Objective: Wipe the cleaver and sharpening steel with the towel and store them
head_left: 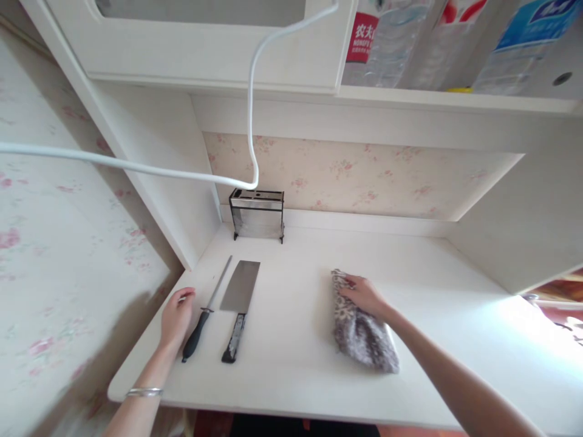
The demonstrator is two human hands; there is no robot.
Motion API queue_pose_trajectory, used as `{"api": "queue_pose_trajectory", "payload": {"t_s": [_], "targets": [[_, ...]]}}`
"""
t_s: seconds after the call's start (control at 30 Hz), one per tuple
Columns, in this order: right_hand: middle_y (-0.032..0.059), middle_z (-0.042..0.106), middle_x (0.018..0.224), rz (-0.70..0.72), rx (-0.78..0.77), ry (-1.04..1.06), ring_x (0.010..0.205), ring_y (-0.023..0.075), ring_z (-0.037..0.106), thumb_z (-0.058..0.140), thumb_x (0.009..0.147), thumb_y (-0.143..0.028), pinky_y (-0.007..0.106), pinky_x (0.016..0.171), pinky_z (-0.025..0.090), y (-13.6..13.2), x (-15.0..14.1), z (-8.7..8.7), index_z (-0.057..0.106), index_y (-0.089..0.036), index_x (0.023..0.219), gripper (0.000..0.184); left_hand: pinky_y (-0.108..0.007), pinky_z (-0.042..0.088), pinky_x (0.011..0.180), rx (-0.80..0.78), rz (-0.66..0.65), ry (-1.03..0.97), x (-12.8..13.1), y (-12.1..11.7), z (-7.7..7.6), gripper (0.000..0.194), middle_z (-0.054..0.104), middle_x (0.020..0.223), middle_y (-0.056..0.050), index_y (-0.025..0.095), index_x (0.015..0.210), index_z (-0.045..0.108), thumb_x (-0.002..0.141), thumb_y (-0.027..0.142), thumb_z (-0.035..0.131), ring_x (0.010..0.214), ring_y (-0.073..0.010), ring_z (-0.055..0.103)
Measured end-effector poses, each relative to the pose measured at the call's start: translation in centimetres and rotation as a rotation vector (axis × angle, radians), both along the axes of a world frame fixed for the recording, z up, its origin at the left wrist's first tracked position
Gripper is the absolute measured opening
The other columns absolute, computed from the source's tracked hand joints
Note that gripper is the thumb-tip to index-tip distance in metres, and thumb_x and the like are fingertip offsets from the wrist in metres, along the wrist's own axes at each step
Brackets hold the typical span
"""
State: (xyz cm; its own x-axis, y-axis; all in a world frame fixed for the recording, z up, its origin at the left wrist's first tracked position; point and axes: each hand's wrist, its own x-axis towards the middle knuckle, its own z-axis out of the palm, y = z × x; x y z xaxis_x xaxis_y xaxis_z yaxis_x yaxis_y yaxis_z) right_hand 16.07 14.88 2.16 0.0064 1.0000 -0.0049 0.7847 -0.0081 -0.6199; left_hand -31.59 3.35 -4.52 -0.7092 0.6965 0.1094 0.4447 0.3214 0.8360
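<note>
My left hand (177, 317) rests on the left end of the white tabletop (291, 328), fingers curled in, with nothing visible in them. Just right of it lies a sharpening steel (207, 312) with a black handle toward me and its rod pointing away. Beside the steel is a cleaver (241, 288), flat on the table, its worn black handle also toward me. Farther right, my right hand (364, 295) grips the upper part of a folded, fuzzy grey-brown patterned cloth (364, 337), which lies on the table.
A metal knife rack (257, 215) with a black frame stands at the back left. A white cable (182, 175) crosses in front of the upper view. Plastic water bottles (396, 42) stand on the shelf above right. Side panels (514, 200) bound the table space.
</note>
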Motion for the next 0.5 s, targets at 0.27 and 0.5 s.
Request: {"api": "queue_pose_trajectory", "payload": {"t_s": [0.27, 0.5], "targets": [[0.005, 0.071, 0.092, 0.342, -0.001, -0.028, 0.085, 0.0234, 0.065, 0.057, 0.077, -0.038, 0.03, 0.072, 0.045, -0.3, -17.1, 0.4, 0.069, -0.023, 0.095, 0.027, -0.037, 0.048, 0.076, 0.0, 0.02, 0.032, 0.5, -1.2, 0.7, 0.032, 0.069, 0.089, -0.006, 0.021, 0.094, 0.066, 0.076, 0.041, 0.049, 0.08, -0.0246, 0.062], [0.0158, 0.06, 0.118, 0.431, 0.081, -0.059, 0.103, 0.0286, 0.06, 0.048, 0.087, -0.038, 0.039, 0.086, 0.045, -0.7, -21.5, 2.4, 0.056, -0.015, 0.122, 0.043, -0.036, 0.049, 0.067, 0.003, 0.026, 0.035, 0.7, -1.3, 1.2, 0.031, 0.068, 0.082, -0.005, 0.021, 0.091, 0.067, 0.074, 0.042, 0.05, 0.074, -0.0247, 0.062]]}}
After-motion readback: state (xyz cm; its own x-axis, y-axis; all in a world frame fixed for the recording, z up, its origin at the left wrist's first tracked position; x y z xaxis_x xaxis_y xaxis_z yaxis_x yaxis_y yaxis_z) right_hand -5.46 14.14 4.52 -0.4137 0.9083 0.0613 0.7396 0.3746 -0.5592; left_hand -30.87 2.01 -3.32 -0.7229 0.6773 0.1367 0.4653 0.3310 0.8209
